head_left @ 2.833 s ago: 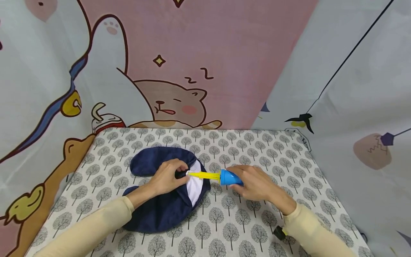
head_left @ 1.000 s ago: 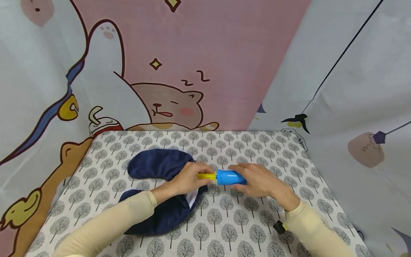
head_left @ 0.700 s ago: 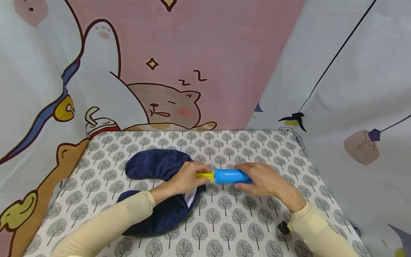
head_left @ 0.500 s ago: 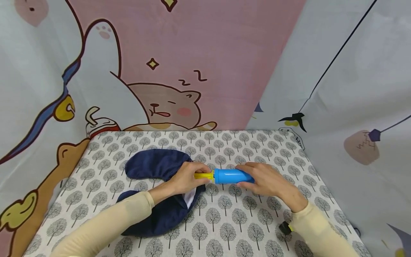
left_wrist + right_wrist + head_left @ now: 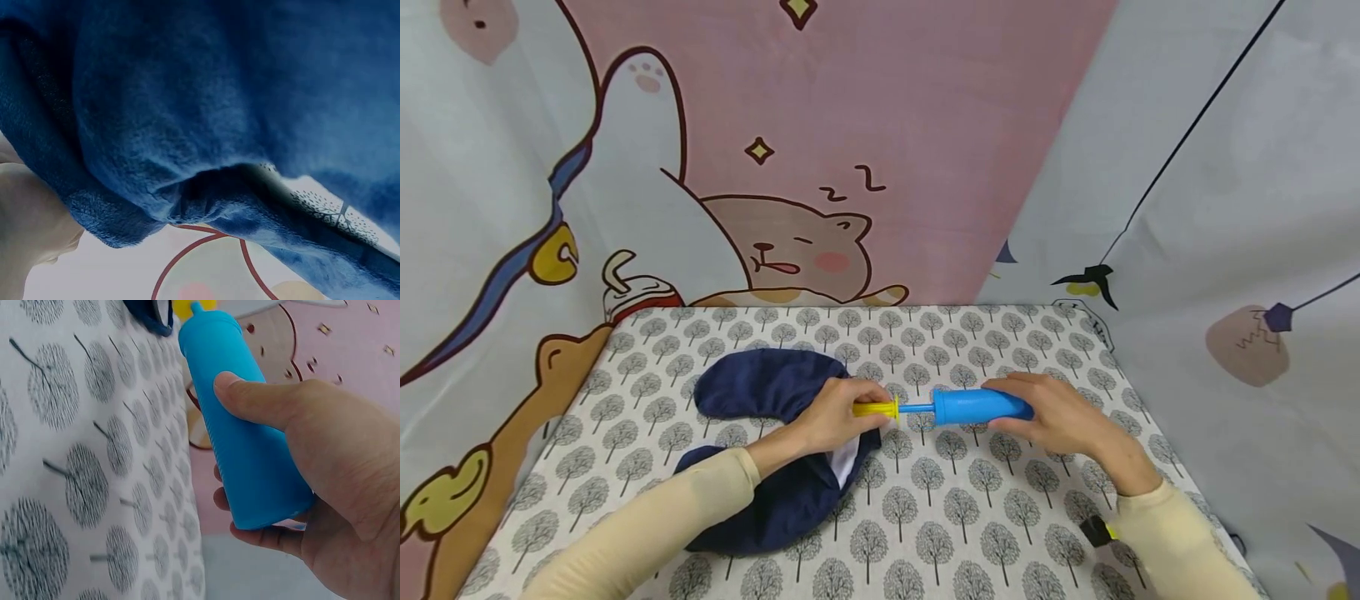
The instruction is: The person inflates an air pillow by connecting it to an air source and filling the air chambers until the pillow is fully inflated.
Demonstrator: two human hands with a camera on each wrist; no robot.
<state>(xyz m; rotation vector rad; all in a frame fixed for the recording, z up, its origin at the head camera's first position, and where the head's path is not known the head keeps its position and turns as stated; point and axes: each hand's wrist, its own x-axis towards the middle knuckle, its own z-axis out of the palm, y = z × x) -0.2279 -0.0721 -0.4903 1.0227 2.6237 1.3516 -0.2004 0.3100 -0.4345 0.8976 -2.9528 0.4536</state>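
Pump [image 5: 951, 407]: likely light, stiff. Right fingers [image 5: 1015, 384] grip barrel [image 5: 250, 469] right of cushion [image 5: 767, 383], sound hold; left fingers [image 5: 867, 389] pinch yellow end [image 5: 872, 409].

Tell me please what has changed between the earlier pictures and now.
The right hand has drawn the blue pump body to the right, baring a thin blue rod. The left hand has moved right and now grips the yellow part. The navy pillow lies much as before.

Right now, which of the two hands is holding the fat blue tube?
The right hand, curled round the fat blue tube. The left hand grips the yellow end instead, across the thin blue rod.
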